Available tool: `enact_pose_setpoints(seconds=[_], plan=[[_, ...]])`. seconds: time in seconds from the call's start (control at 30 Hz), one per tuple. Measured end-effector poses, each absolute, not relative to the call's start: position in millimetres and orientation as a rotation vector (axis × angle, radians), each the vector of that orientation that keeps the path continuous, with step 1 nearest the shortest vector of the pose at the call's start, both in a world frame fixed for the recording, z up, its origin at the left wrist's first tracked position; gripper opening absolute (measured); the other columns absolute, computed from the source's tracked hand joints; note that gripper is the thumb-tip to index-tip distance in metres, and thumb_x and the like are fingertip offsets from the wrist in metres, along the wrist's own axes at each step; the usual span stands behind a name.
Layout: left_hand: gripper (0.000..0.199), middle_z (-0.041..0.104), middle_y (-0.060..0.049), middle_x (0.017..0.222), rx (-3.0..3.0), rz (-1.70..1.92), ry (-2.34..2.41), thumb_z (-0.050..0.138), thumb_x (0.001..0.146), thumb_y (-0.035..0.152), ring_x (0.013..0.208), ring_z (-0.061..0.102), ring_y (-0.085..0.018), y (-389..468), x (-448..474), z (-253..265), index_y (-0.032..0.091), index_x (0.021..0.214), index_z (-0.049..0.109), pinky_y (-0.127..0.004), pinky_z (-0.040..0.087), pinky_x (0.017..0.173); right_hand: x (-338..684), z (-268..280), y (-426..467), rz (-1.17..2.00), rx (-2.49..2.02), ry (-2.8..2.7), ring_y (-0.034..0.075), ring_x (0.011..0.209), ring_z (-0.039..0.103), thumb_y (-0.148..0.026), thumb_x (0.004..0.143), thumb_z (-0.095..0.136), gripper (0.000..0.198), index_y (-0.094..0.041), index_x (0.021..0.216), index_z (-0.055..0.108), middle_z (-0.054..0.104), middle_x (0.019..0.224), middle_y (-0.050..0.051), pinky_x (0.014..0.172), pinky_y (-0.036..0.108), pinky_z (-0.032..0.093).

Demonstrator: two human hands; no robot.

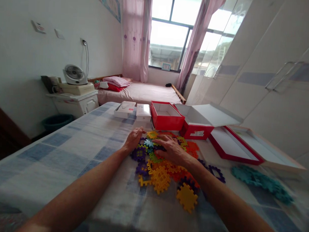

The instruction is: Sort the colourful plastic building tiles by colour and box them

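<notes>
A heap of notched plastic interlocking building pieces in yellow, orange, purple and green lies on the table. My left hand (135, 139) rests at the heap's far left edge, its fingers loosely stretched and partly hidden. Over the heap's upper middle, my right hand (170, 149) is spread with thumb and fingers apart, touching pieces. Between both hands sits a light blue piece (148, 143). Nearer to me are a purple square piece (140, 153), a yellow grid piece (160, 178) and a solid yellow piece (187, 197). I see nothing gripped in either hand.
Behind the heap stand open red boxes (167, 122) and two white boxes (143, 112). A shallow red-rimmed box (236, 146) is at the right, with a group of teal pieces (262, 183) in front of it. A checked cloth (74, 153) covers the table.
</notes>
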State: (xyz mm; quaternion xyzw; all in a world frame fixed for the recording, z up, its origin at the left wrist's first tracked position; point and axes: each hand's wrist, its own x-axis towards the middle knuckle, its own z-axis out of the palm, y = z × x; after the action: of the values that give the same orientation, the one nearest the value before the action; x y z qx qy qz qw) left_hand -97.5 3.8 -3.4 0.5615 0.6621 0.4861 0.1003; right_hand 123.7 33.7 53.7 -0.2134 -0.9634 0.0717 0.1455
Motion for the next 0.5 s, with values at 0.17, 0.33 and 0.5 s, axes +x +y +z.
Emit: enact_pose_setpoints(seconds=[0.17,0.33,0.5], plan=[[0.064,0.066,-0.011,0.094,1.625,1.450,1.958,0.017,0.089,0.053,0.093,0.060,-0.022,6.5,-96.9,-5.3,0.015,0.083,0.069,-0.034,0.044,0.089,141.4,57.4,32.8,0.131,-0.783,-2.761,0.022,0.110,0.050,-0.039,0.083,0.055,0.028,-0.025,0.108,0.061,0.060,0.111,0.006,0.091,0.039,0.034],[0.063,0.066,-0.010,0.094,1.601,1.463,1.943,0.018,0.089,0.052,0.093,0.060,-0.021,6.2,-96.4,-4.1,0.016,0.082,0.069,-0.033,0.044,0.089,155.6,76.4,25.4,-0.053,-0.952,-2.739,0.020,0.095,0.054,-0.042,0.086,0.051,0.026,-0.020,0.079,0.063,0.063,0.093,0.006,0.081,0.034,0.036],[0.067,0.066,-0.012,0.093,1.608,1.460,1.948,0.015,0.089,0.053,0.093,0.060,-0.022,4.8,-96.6,-2.5,0.013,0.085,0.069,-0.034,0.043,0.090,125.3,73.8,18.8,-0.092,-0.919,-2.702,0.021,0.097,0.053,-0.033,0.083,0.055,0.015,-0.020,0.082,0.061,0.062,0.096,0.006,0.082,0.034,0.035]])
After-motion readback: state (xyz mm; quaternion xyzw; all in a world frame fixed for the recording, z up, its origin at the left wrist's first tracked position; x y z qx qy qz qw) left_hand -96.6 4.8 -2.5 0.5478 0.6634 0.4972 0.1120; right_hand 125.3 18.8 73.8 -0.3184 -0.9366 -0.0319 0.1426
